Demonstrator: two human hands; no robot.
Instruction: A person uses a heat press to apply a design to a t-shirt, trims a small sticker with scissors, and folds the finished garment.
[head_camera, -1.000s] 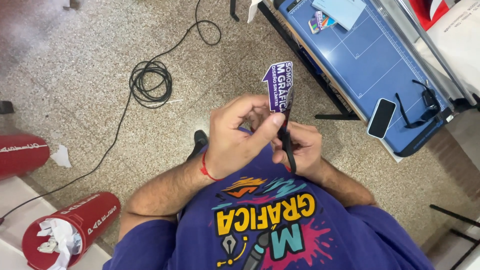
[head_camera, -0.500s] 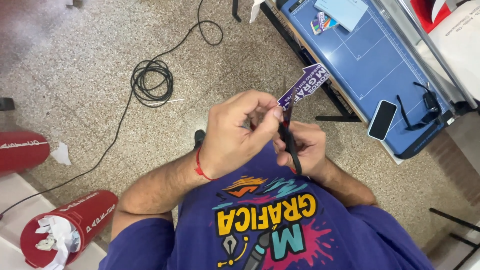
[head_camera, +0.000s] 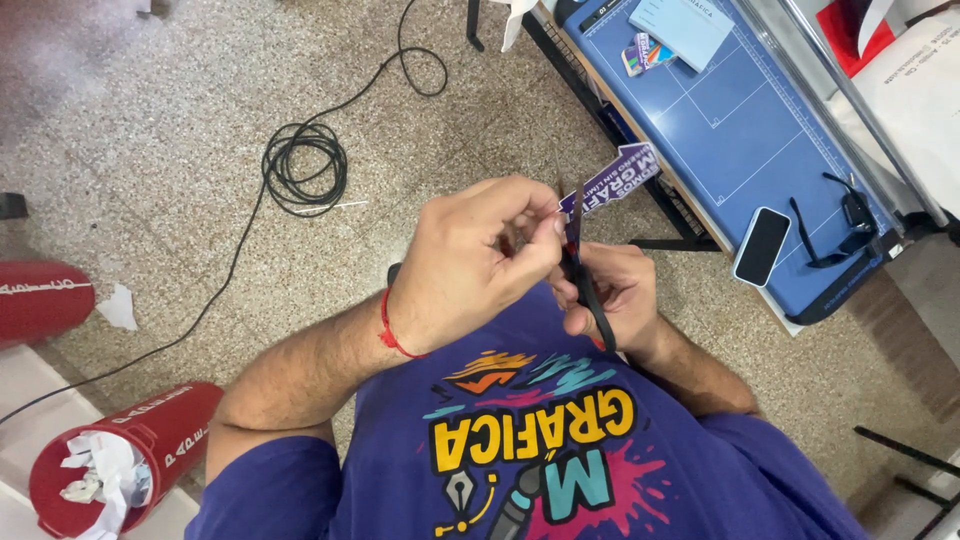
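Now | purple tag (head_camera: 612, 177) tilted lower than before | both hands pinching it and black strap (head_camera: 592, 300)

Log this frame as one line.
left hand: pinching purple card | right hand: holding black tool | nearby: phone on blue mat

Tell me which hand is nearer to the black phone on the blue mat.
Right. The right hand is the one on the side of the black phone; the left hand is farther off, beyond the purple card both hands hold.
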